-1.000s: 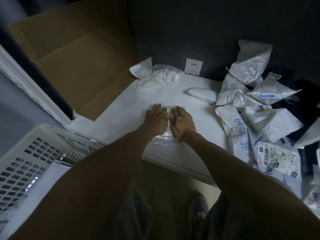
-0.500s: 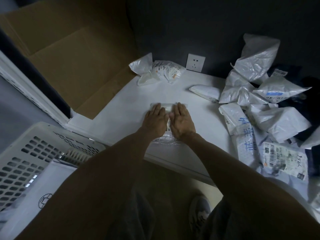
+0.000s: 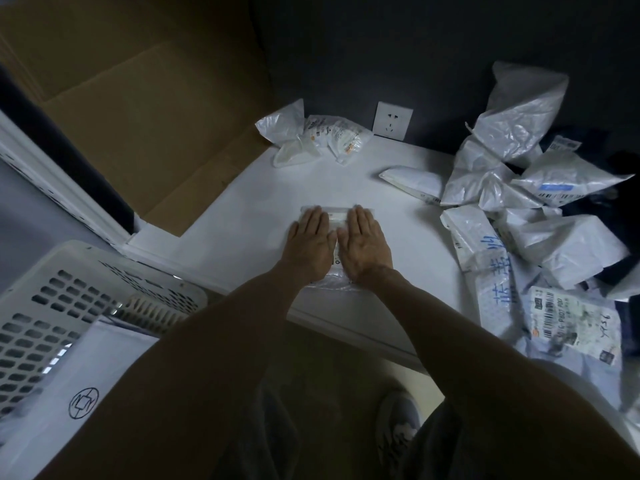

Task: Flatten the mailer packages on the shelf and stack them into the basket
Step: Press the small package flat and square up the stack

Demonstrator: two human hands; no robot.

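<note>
Basket point(image 3: 104, 259) holds a flat mailer point(image 3: 93, 362) — crumpled mailers point(image 3: 568, 251) on shelf point(image 3: 256, 216).

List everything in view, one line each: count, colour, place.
shelf: one, white, centre
pressed mailer: one, clear-white, shelf centre
socket: one, white, back wall
crumpled mailers: a few, white, by the socket
mailer pile: many, white, shelf's right side
basket: one, white, lower left
flat mailer: one, white, in the basket
cardboard box: one, brown, upper left
shoe: one, grey, floor below
left hand: one, flat on the pressed mailer
right hand: one, flat on the pressed mailer
</note>
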